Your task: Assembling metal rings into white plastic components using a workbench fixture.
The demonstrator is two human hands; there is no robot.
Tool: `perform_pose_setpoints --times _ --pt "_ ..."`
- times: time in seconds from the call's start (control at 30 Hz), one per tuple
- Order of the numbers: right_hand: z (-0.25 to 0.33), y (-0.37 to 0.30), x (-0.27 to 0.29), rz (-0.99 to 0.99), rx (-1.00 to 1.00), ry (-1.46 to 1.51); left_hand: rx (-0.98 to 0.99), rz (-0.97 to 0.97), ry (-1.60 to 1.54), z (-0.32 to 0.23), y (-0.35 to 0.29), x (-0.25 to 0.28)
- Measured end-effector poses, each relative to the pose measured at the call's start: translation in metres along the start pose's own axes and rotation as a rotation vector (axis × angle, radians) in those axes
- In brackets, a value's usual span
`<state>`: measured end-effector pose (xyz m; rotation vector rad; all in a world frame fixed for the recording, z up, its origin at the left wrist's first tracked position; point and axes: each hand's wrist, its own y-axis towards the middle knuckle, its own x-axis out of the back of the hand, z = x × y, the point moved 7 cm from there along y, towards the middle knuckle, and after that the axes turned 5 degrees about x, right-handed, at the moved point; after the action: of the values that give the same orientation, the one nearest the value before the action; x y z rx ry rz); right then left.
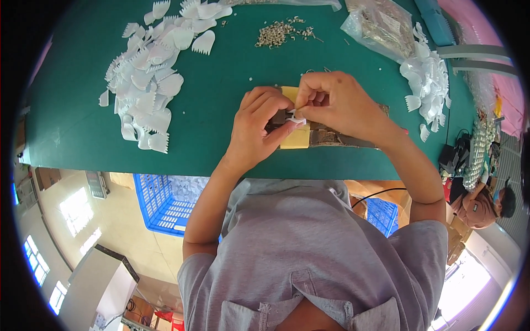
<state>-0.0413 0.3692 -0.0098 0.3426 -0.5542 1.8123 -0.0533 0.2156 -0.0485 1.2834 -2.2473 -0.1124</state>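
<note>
Both my hands meet over a block wrapped in brown and yellow tape point(295, 139) near the table's front edge. Between them is a small white plastic piece point(298, 119). My left hand point(258, 121) holds its left side between thumb and fingers. From the right, my right hand point(337, 102) pinches at the same piece with thumb and forefinger; whether a tiny metal part is in that pinch is too small to tell. Beyond the hands lies a heap of small metal clips point(276, 34).
White toothed plastic pieces lie piled at the left point(146, 83) and in a second pile at the right point(428, 83). A clear bag of metal parts point(381, 27) sits at the back right. Below the table edge stands a blue crate point(157, 204). Another person point(480, 207) is far right.
</note>
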Motion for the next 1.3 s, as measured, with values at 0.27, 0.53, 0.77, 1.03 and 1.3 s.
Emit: perform_pose_setpoints --times 0.27,0.53,0.77,1.03,1.3 --pt "-0.029 -0.032 0.063 -0.385 0.017 -0.059 0.029 0.002 -0.089 -0.002 0.0 0.001" --pt "-0.127 -0.193 0.092 -0.848 -0.324 -0.324 0.134 0.075 -0.143 0.002 0.004 -0.002" --pt "-0.152 -0.236 0.124 -1.121 -0.041 0.308 0.126 0.04 -0.175 0.003 0.004 -0.004" --pt "-0.023 -0.138 0.095 -0.869 0.142 0.089 0.099 0.024 -0.169 0.006 0.001 -0.005" --pt "-0.127 -0.184 0.118 -1.014 0.262 1.087 -0.059 -0.003 -0.195 -0.012 0.004 0.007"
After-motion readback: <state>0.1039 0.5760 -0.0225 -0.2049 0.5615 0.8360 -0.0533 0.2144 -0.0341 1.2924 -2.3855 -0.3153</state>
